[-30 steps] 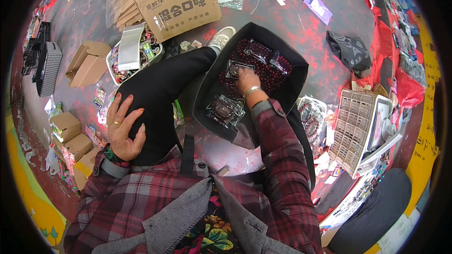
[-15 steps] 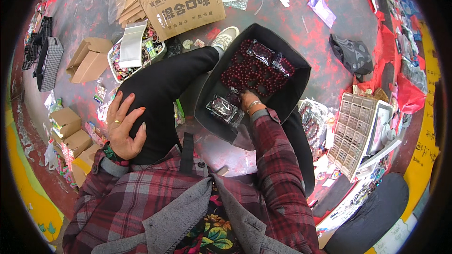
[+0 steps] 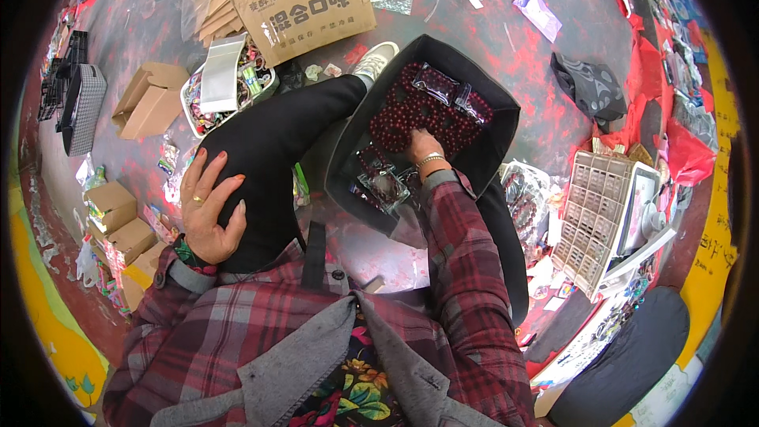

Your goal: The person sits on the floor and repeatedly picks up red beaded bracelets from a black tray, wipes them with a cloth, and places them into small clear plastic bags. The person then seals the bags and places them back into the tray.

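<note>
A deep black bin (image 3: 504, 130) leans between my knees. A mass of dark red beads (image 3: 399, 119) fills its far part, with clear-wrapped packets (image 3: 435, 84) lying on top. My right hand (image 3: 427, 147) reaches into the bin, its fingers curled into the near edge of the beads; the fingertips are partly hidden. Left of that hand, more shiny clear-wrapped packets (image 3: 385, 187) lie in the near corner, with some beads by them. My left hand (image 3: 209, 207) rests open and empty on my left thigh, fingers spread.
A big cardboard carton (image 3: 304, 8) stands ahead, beside a white basket (image 3: 190, 103) of small colourful packages. Small open cardboard boxes (image 3: 150, 99) sit at the left. To the right are a beige compartmented crate (image 3: 589, 217), a grey bag (image 3: 589, 87) and red plastic sheeting (image 3: 688, 158).
My right hand has moved forward from the near packets to the beads. More of those packets shows now, with beads beside them. My left hand stays put.
</note>
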The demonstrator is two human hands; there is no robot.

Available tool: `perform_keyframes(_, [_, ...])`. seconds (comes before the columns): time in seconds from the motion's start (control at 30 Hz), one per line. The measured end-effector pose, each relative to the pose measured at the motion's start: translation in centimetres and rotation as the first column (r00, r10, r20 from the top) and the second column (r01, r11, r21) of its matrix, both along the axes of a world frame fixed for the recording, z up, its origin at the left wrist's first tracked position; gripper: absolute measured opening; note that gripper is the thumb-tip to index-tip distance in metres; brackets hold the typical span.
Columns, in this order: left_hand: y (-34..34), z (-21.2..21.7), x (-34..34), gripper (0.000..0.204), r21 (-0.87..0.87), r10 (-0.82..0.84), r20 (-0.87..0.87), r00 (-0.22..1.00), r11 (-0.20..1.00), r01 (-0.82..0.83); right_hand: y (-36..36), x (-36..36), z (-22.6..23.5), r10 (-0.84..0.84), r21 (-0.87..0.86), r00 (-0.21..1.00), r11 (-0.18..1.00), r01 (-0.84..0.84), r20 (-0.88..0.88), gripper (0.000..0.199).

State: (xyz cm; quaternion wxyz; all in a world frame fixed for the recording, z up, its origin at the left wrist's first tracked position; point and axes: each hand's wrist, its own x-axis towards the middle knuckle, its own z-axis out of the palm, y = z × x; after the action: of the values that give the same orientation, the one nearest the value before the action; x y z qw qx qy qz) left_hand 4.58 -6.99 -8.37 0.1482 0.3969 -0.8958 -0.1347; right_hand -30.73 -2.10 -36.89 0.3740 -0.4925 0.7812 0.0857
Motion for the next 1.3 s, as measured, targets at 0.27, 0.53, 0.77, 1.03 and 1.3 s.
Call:
perform_keyframes(0.27, [-0.3, 0.0, 0.3, 0.032, -0.01, -0.008, 0.017, 1.0, 1.0, 0.008, -0.9, 3.1, -3.5, 0.01, -0.06, 1.0, 0.998, -0.009, 0.02, 0.043])
perform_keyframes(0.53, [-0.3, -0.2, 0.1, 0.032, 0.003, -0.017, -0.024, 1.0, 1.0, 0.017, 3.7, 2.7, -1.7, -0.46, -0.207, 0.888, 0.868, 0.452, 0.013, 0.031])
perform_keyframes(0.77, [0.0, 0.1, 0.2, 0.033, 0.011, -0.017, -0.02, 1.0, 1.0, 0.017, 1.5, 6.3, -1.1, -0.222, 0.211, 0.975, 0.952, 0.22, -0.017, 0.05])
perform_keyframes(1.03, [-0.1, 0.1, 0.2, 0.033, -0.006, -0.037, -0.027, 0.999, 0.999, 0.036, 2.7, 4.8, -3.9, -0.321, 0.044, 0.846, 0.941, 0.336, 0.426, 0.044])
perform_keyframes(1.3, [0.9, 0.0, 1.0, 0.033, -0.024, -0.052, -0.081, 0.995, 0.998, 0.05, 2.5, -1.7, 8.5, -0.443, 0.093, 0.756, 0.884, 0.459, 0.482, 0.024])
